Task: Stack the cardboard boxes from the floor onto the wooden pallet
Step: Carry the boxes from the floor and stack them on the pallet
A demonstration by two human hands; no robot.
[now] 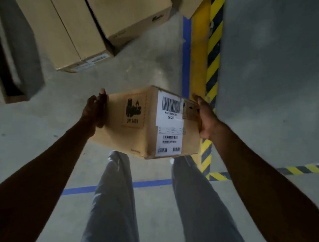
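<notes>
Cardboard box [145, 122] hangs in the air in front of you, above your legs [112, 202] and clear of the concrete floor [158, 70], tilted so one corner points down. You carry it between two flat palms: your left hand [96, 108] presses on the left end with its fingers [102, 96] straight and close together, and your right hand [203, 118] presses on the opposite end the same way, fingers extended along the face. Nothing curls under an edge, so only the squeeze holds it. Judging by how easily it rides at arm's length, it seems fairly light, and the walls look stiff enough to take that pressure without buckling. Plain board can slide against skin, though, so slipping your fingertips under the bottom edges would be safer. A hazard mark [134, 111] and white barcode label [170, 125] suggest you set it down gently rather than drop it. More boxes [86, 22] sit on the floor ahead, beside the yellow-black striping [213, 49]. No pallet is in view.
</notes>
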